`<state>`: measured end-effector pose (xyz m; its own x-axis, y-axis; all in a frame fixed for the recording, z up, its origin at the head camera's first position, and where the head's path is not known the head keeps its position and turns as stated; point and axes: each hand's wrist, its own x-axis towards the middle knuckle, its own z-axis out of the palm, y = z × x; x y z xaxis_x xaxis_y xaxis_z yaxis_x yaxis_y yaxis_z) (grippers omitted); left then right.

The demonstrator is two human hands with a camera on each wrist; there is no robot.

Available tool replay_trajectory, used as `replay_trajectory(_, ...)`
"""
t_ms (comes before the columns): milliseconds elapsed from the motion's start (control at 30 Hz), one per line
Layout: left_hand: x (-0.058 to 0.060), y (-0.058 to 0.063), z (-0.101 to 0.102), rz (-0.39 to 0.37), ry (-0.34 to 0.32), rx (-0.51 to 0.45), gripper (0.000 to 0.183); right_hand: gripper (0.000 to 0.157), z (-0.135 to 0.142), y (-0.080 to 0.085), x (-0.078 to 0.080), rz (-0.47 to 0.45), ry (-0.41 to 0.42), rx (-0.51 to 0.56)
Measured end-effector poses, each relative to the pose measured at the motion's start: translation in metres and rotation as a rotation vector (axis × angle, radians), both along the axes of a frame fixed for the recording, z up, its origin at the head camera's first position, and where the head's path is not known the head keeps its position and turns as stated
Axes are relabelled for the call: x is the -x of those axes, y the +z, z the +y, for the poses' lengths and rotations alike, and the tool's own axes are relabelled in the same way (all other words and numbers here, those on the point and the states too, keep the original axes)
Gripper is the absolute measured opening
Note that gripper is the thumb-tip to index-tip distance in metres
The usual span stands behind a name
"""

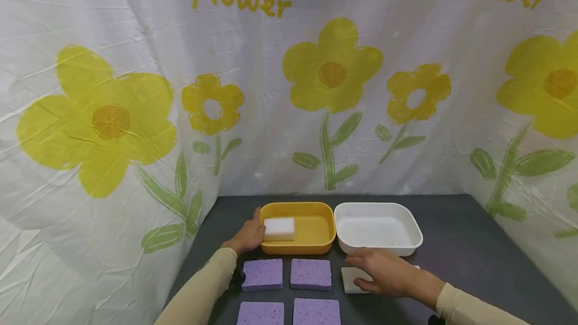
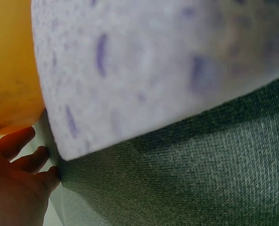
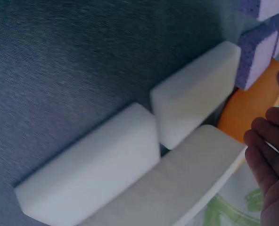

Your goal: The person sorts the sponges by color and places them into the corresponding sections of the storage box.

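My left hand point(image 1: 248, 233) is at the left side of the yellow tray point(image 1: 298, 249), its fingers lying along the outer wall. Inside that tray, at its left end, rests a white sponge block point(image 1: 280, 228). My right hand point(image 1: 384, 271) hovers before the white tray point(image 1: 379, 205), over two white sponge blocks on the table. One block point(image 3: 196, 94) lies nearer the purple sponges, the other block point(image 3: 97, 165) beside it; the hand partly hides them in the head view. The right hand's fingers point(image 3: 266, 155) look loosely extended and hold nothing.
Several purple sponges point(image 1: 311, 274) lie in rows in front of the yellow tray, on a dark grey table point(image 1: 460, 245). The two trays stand side by side. A white curtain point(image 1: 262, 174) printed with yellow flowers surrounds the table at the back and sides.
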<state>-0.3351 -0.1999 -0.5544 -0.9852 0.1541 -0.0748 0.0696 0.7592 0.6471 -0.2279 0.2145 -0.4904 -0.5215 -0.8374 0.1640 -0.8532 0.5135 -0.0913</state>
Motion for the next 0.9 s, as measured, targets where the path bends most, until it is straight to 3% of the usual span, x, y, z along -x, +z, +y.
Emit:
replay_trajectory(300,0.0,0.0,0.0,0.01,0.0,0.014,0.068,0.052,0.012,-0.028,-0.001,0.111,-0.003,0.03)
replay_trajectory(500,-0.001,0.002,0.001,-0.002,0.002,0.004,0.068,0.048,0.017,-0.039,0.002,0.052,-0.037,0.055)
replay_trajectory(700,-0.003,0.005,0.001,0.012,-0.006,0.004,0.069,0.049,0.016,-0.041,0.002,-0.031,-0.086,0.042)
replay_trajectory(900,-0.003,0.004,0.001,0.013,-0.007,0.013,0.069,0.048,0.016,-0.035,0.001,-0.017,-0.063,0.059)
